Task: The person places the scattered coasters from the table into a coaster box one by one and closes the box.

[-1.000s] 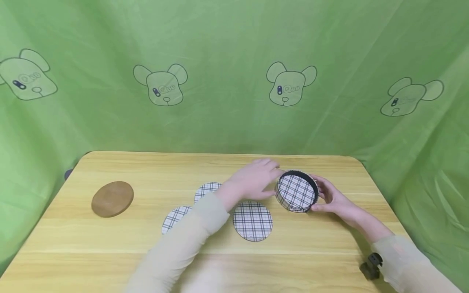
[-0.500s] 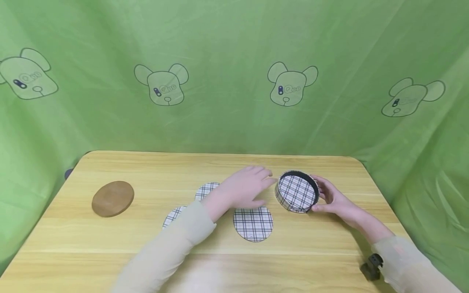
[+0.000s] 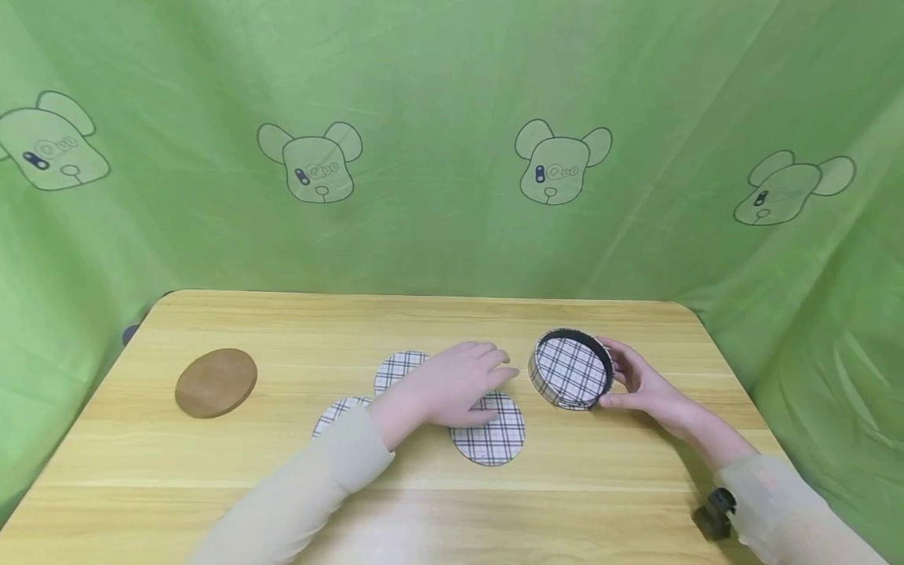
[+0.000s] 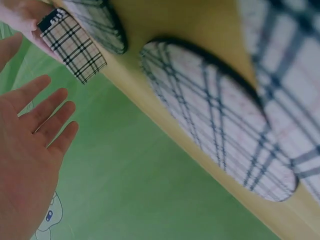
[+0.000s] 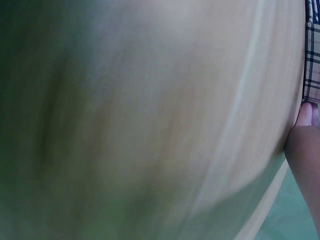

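A round plaid coaster holder (image 3: 570, 373) with a dark inner wall stands at the right of the table, plaid showing inside it. My right hand (image 3: 646, 388) grips its right side, fingers behind and thumb at the front; in the right wrist view only the holder's plaid edge (image 5: 312, 62) shows. My left hand (image 3: 452, 390), fingers extended and holding nothing, is over the near-right plaid coaster (image 3: 490, 439) and partly covers it. Behind the left arm lie two more plaid coasters, one farther back (image 3: 397, 369) and one nearer left (image 3: 337, 411), both partly hidden.
A brown round disc (image 3: 216, 383) lies on the left of the wooden table (image 3: 176, 486). A green curtain (image 3: 438, 243) with printed bear-like heads hangs behind and at both sides. A small black device (image 3: 715, 514) sits at the right wrist.
My left hand has drawn back from the holder, moving left and nearer over the coasters. The right hand and the holder have stayed in place.
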Demonstrator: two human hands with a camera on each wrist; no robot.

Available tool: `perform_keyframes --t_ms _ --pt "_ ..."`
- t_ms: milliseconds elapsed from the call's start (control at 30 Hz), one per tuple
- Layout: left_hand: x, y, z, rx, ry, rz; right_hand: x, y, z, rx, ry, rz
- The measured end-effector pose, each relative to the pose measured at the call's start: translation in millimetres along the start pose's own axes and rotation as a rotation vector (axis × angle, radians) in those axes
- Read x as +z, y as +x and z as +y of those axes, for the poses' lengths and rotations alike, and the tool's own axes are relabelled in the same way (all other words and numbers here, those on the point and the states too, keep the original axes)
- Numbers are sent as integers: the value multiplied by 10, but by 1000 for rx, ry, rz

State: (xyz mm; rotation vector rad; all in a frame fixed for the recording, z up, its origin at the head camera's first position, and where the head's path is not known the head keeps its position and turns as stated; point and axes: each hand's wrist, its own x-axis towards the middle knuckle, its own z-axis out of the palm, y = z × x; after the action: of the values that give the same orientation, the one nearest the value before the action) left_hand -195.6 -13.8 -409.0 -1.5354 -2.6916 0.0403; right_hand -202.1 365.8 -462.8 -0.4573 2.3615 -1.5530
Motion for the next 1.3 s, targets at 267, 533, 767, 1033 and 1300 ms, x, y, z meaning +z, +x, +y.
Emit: perform_keyframes --t_ms 267,533,767,1033,1300 --pt "99 -107 34 13 -8 -54 -8 4 23 18 -2 3" --pt "240 -124 64 81 1 -69 -8 9 26 25 4 1" --pt "321 -96 105 119 -2 -90 -2 4 2 27 9 0" --pt "340 -101 119 96 -21 -116 -4 13 22 12 6 2" --pt "374 -91 120 74 -46 -139 -7 6 42 9 0 4"
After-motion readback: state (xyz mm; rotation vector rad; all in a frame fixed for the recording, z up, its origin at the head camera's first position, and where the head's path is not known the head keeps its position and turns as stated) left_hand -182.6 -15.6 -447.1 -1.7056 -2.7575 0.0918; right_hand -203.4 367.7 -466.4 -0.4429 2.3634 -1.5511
